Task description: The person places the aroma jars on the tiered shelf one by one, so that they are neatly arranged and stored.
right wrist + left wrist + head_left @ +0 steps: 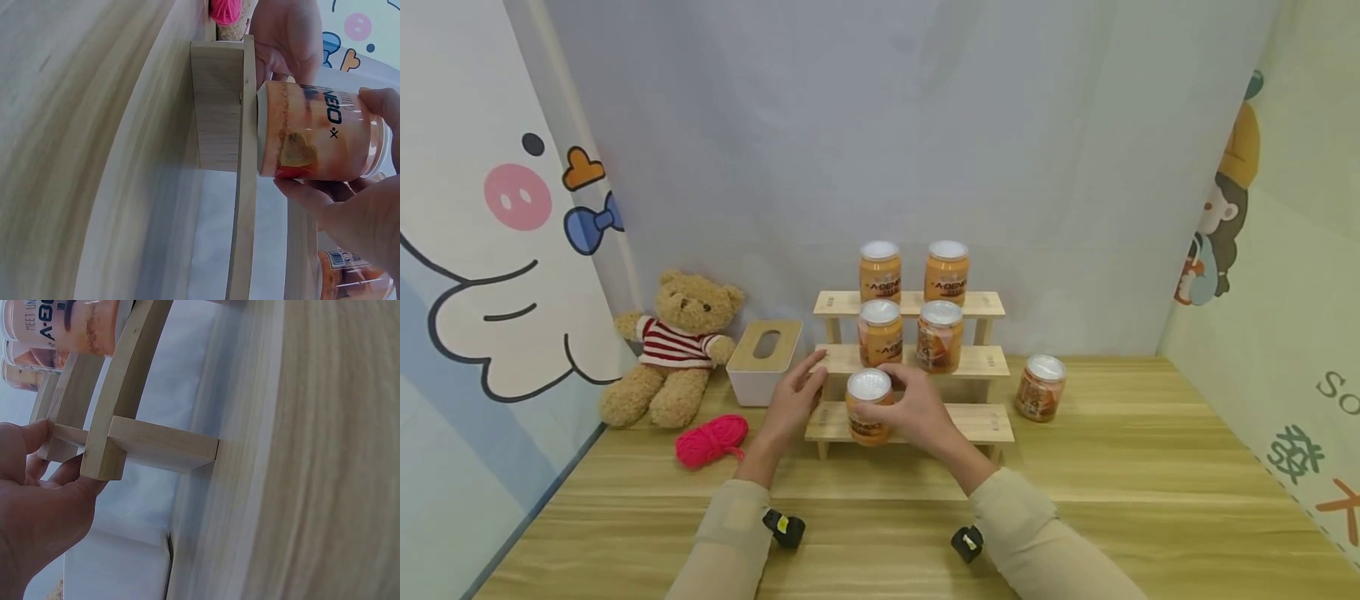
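Note:
A three-tier wooden stand (977,422) holds orange-labelled fruit cans with silvery-white tops. My right hand (917,410) grips a can (867,423) upright on the lowest tier, left of its middle. In the right wrist view, thumb and fingers hold this can (312,134) from opposite sides, its base at the board. My left hand (793,402) holds the stand's left end; in the left wrist view its thumb and fingers are around the board ends (103,464). Two cans stand on the middle tier, including one can (940,337), and two on the top, including one can (880,273).
Another can (1041,389) stands on the table right of the stand. To the left are a tissue box (756,387) with a wooden lid, a teddy bear (677,346) in a striped shirt, and pink yarn (709,442). A pale curtain (880,125) hangs behind.

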Demonstrator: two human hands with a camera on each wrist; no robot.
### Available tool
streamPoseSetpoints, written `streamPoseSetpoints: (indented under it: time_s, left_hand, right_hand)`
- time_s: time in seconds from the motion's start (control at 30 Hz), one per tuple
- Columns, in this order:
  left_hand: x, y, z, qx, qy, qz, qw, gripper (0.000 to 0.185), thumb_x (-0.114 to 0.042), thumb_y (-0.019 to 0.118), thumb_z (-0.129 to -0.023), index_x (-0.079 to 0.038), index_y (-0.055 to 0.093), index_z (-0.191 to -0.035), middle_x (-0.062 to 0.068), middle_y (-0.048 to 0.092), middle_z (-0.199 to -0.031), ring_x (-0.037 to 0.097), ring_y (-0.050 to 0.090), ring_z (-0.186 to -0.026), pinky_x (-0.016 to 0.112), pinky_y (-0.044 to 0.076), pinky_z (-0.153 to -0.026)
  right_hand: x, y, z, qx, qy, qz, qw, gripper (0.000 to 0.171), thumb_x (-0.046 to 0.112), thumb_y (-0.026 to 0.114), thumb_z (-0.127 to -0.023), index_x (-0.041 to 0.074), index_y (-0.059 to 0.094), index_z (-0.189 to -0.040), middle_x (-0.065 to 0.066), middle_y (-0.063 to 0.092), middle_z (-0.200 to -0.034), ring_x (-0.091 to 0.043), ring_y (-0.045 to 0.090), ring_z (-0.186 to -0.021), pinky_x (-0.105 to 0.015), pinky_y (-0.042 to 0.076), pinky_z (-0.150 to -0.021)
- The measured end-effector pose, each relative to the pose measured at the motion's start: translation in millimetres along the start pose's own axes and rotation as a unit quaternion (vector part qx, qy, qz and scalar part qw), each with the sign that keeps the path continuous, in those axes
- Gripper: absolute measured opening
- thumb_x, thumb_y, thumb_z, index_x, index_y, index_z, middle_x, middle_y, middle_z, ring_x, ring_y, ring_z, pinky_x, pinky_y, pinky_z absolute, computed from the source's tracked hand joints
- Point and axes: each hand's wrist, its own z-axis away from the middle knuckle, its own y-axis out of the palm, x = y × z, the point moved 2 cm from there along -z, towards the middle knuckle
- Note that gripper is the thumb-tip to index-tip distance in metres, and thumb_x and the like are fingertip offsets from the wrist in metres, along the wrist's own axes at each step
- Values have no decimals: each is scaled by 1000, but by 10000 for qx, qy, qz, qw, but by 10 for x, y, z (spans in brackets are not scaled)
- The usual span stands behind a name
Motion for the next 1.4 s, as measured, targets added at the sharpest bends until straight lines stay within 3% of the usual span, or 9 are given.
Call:
streamPoseSetpoints:
  time_s: [0.2,0.47,0.67,1.0,1.2,1.4]
  left_hand:
    - [-4,3,1,-55,49,42,10000,48,-25,50,-107,-12,43,-153,20,55,-135,22,49,-122,39,40,-105]
    - [13,9,6,-48,23,51,10000,46,-24,50,-107,-14,45,-152,18,57,-131,18,50,-116,33,44,-100]
    - [13,10,14,20,70,137,9999,47,-23,49,-108,-11,43,-153,21,52,-140,24,47,-126,41,39,-107]
    - [2,3,19,41,66,224,9997,47,-22,49,-108,-10,43,-152,22,49,-144,26,44,-132,43,37,-109]
    - [3,10,17,75,87,226,9997,46,-21,48,-108,-10,43,-153,22,49,-145,27,44,-133,42,37,-109]
    - [-4,5,27,107,119,235,9996,47,-20,47,-108,-9,41,-153,25,47,-146,30,41,-136,44,35,-110]
  right_hand:
    - [26,35,-20,-193,103,175,9996,61,27,85,-81,-2,62,-129,-11,63,-117,-24,61,-102,-42,54,-83]
    - [44,32,-12,-292,160,185,9993,62,26,85,-80,-3,61,-129,-14,61,-118,-27,60,-104,-44,53,-84]
    - [24,17,2,-327,326,332,9984,64,29,87,-79,1,61,-130,-10,61,-120,-26,59,-106,-43,53,-84]
    - [33,-20,31,-289,346,281,9986,66,31,88,-77,3,60,-130,-9,61,-122,-26,60,-106,-43,53,-86]
    - [63,-147,137,-409,331,174,9985,68,29,90,-76,2,59,-131,-10,60,-124,-28,58,-113,-41,55,-86]
    - [121,-415,294,-485,213,-165,9985,64,19,85,-82,-4,55,-134,-21,56,-129,-33,54,-120,-44,54,-91]
